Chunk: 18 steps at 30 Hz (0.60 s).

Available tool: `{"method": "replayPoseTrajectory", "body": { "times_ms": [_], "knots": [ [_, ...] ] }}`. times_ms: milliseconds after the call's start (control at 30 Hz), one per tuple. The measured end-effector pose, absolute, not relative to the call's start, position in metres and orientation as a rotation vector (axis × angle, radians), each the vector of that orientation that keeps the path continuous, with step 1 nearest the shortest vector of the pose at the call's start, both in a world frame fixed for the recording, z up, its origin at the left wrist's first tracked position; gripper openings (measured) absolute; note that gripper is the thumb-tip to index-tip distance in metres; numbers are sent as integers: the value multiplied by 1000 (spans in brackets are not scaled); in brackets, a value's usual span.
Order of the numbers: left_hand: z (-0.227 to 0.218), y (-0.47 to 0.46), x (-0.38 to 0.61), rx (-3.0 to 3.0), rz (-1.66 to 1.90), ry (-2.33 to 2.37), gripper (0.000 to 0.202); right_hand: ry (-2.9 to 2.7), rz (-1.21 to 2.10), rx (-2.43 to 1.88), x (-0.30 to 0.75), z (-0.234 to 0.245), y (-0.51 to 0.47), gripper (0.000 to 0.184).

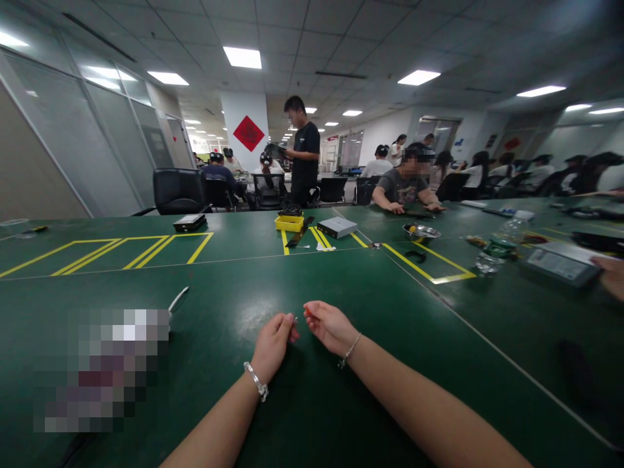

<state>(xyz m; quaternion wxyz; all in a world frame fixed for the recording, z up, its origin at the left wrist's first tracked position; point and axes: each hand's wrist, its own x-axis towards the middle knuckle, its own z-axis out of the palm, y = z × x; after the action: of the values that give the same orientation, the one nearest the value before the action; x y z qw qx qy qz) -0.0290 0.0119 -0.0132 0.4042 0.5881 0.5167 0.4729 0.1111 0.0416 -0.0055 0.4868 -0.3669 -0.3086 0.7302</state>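
My left hand (273, 343) and my right hand (329, 326) rest on the green table (341, 403), close together in front of me. The left fingers pinch a tiny pale part at their tips; it is too small to name. The right fingers are curled, with a small orange-red speck at the thumb tip. Each wrist wears a thin bracelet. A slim silver tool (178, 300) lies on the table to the left, beyond a blurred-out patch.
Further along the table stand a yellow tray (289, 223), a grey box (337, 227), a black box (189, 222), a metal bowl (421, 231) and a plastic bottle (494, 250). Yellow tape marks out rectangles. Several people sit at the far and right sides; one stands.
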Motion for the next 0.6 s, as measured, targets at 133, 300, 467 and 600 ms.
{"method": "replayPoseTrajectory", "body": {
  "times_ms": [133,300,467,600],
  "knots": [
    [-12,10,-29,1475,1174,1302,42,-777,1791,-826,113,-13,39,25],
    [-12,11,-31,1473,1185,1289,38,-889,1782,-800,115,-18,38,27],
    [-15,13,-32,1443,1201,1278,34,-951,1821,-796,117,-18,39,25],
    [-16,14,-30,1419,1226,1271,25,-992,1820,-808,116,-17,39,26]
  ]
}}
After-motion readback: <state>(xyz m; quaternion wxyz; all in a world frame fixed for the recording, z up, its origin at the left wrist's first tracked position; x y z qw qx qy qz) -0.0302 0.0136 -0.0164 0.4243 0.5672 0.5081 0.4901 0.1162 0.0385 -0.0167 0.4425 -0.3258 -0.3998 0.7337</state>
